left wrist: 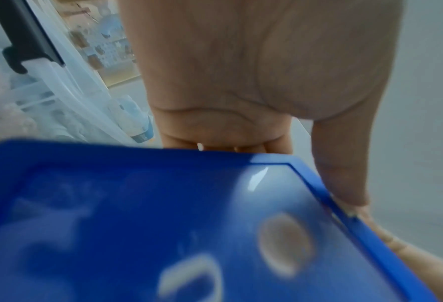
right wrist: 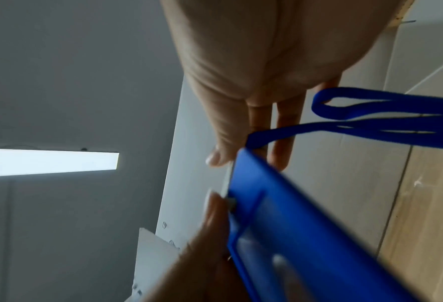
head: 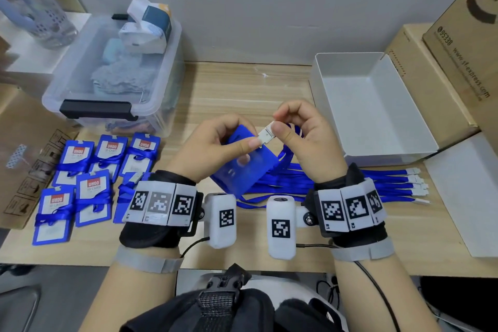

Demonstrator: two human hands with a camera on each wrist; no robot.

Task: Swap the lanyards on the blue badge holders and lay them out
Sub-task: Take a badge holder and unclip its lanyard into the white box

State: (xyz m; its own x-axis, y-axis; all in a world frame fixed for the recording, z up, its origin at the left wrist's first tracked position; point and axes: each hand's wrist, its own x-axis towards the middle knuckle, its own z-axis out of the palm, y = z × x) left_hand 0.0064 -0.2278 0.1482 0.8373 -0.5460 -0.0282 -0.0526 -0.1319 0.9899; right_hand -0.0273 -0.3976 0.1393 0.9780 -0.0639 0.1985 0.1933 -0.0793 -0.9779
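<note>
The flat, rectangular blue plastic badge holder [head: 244,163] is held up above the light wooden surface [head: 242,83], tilted, its long axis running from the lower middle up and left toward the left hand [head: 215,143]. That hand grips the holder's upper end, thumb on the near face and fingers curled behind. The small white plastic lanyard clip [head: 266,134] sits right at the holder's top edge, just to the right of the left thumb, and the right hand [head: 301,137] pinches it between thumb and forefinger. So the clip meets the holder exactly between the two hands; whether it is already seated in the slot cannot be told. The right hand is the nearer one for working the clip, I judge, while the left steadies the holder.

The holder looks glossy, with a clear window and no card inside. The blue fabric lanyard strap [right wrist: 370,114] loops away from the clip behind the right hand and drops to the surface.
</note>
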